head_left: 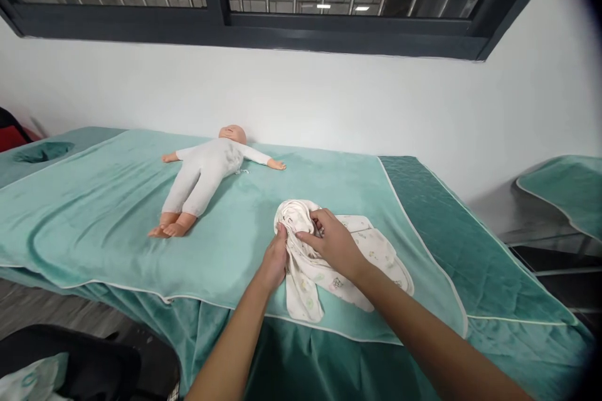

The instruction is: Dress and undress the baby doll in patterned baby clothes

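Observation:
Near the front edge of the covered bed lies a white baby garment (348,282) with a small print, its upper part bunched into a ring of cloth. My left hand (275,257) grips the left side of that bunch, thumb on the fabric. On the bunch's right side, my right hand (332,238) pinches the cloth between thumb and fingers. One sleeve-like strip hangs toward me, and the wider part spreads out to the right. Farther back to the left, a baby doll (207,166) in a white suit lies on its back, arms spread and feet bare.
A light green blanket (117,200) covers most of the bed, over a darker quilted cover (451,238). Behind stand a white wall (305,94) and a barred window (282,25). A black chair (89,357) with a packet is at lower left; another green-covered surface (569,188) is at right.

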Action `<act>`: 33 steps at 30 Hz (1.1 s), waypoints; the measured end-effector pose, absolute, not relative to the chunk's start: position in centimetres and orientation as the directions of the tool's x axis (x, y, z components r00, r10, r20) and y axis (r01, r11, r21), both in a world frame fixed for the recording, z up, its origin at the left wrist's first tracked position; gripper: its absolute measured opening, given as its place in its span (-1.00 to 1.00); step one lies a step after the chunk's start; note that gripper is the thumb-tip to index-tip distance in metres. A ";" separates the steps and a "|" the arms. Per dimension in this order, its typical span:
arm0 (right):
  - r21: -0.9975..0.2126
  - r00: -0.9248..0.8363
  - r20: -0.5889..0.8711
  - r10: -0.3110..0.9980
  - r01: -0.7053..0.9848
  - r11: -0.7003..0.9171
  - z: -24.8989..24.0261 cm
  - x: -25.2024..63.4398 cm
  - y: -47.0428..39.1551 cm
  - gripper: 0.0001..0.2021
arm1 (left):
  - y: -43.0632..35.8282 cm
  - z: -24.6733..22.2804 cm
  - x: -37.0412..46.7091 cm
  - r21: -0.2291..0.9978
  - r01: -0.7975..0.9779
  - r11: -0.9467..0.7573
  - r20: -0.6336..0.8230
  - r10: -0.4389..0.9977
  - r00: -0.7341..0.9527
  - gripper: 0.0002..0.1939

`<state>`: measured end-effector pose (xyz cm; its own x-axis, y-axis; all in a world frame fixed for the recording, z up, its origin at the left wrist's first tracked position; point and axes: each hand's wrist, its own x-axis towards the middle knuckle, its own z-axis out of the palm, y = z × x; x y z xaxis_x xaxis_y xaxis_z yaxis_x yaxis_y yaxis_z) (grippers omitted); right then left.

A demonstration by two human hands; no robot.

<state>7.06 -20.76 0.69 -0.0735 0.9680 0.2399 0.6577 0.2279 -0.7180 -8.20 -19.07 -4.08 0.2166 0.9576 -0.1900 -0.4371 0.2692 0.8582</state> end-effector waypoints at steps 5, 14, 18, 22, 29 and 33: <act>-0.636 0.008 0.325 0.946 0.742 0.213 1.5 8.3 -18.8 -0.88 | -18.7 -4.8 -8.0 0.756 -0.594 0.274 -0.150 0.956 0.251 -0.34; -0.083 -0.221 0.563 0.796 0.943 0.321 2.1 8.4 -20.0 -0.71 | -18.2 -5.1 -8.0 0.656 -0.698 0.286 -0.134 0.955 0.265 -0.40; -0.090 -0.307 0.469 0.828 0.916 0.391 2.0 5.9 -20.7 -0.70 | -18.5 -4.7 -8.1 0.687 -0.675 0.270 -0.122 0.958 0.259 -0.46; -0.049 -0.340 0.422 0.840 0.917 0.396 2.6 5.5 -20.1 -0.91 | -18.6 -4.5 -8.1 0.687 -0.675 0.269 -0.116 0.958 0.264 -0.47; -0.432 -0.108 0.615 0.781 0.783 0.448 6.2 8.9 -19.7 -0.94 | -18.1 -5.1 -8.0 0.634 -0.724 0.272 -0.123 0.960 0.252 -0.43; -0.792 0.339 0.583 0.739 0.439 0.423 8.7 11.7 -19.5 -0.84 | -18.0 -5.2 -8.2 0.584 -0.752 0.305 -0.155 0.952 0.266 -0.38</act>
<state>11.65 -19.50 8.70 0.3386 0.7388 0.5827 0.4393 0.4235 -0.7923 -8.20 -17.95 -5.16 0.2657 0.9515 -0.1549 -0.7523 0.3051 0.5839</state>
